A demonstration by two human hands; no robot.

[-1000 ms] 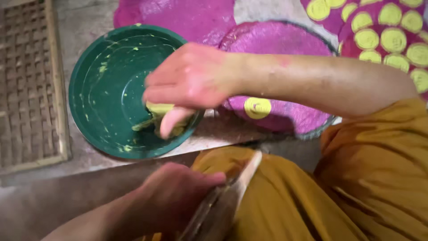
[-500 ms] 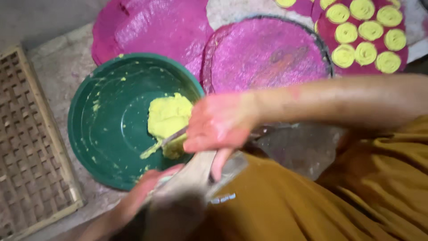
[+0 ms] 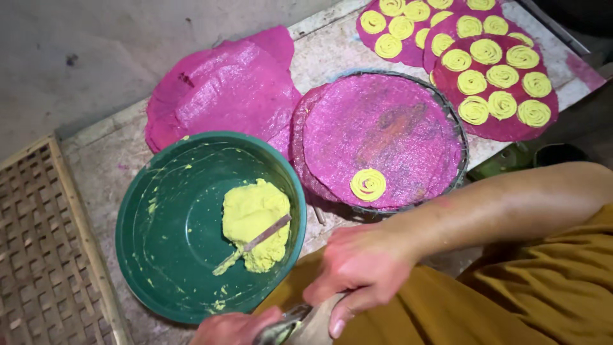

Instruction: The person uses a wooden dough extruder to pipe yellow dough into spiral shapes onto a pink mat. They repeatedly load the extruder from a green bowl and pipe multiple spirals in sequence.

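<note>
A green bowl [image 3: 172,217] holds a lump of yellow dough [image 3: 255,220] with a thin stick [image 3: 258,239] lying across it. My right hand [image 3: 361,268] presses down on a metal press tool [image 3: 290,326] at the bottom edge, fingers curled on its top. My left hand [image 3: 233,327] grips the same tool from below, mostly cut off by the frame. One yellow dough spiral [image 3: 368,184] lies on the round pink mat [image 3: 377,137] beyond my hands.
Loose pink mats [image 3: 217,96] lie behind the bowl. At the top right, pink mats [image 3: 511,121] carry several yellow spirals [image 3: 488,51]. A woven bamboo tray [image 3: 38,255] lies at the left. Orange cloth [image 3: 485,306] covers my lap.
My right hand has left the bowl and come down onto the press tool. The dough lump and stick now lie uncovered in the bowl. The view has tilted up, showing more mats.
</note>
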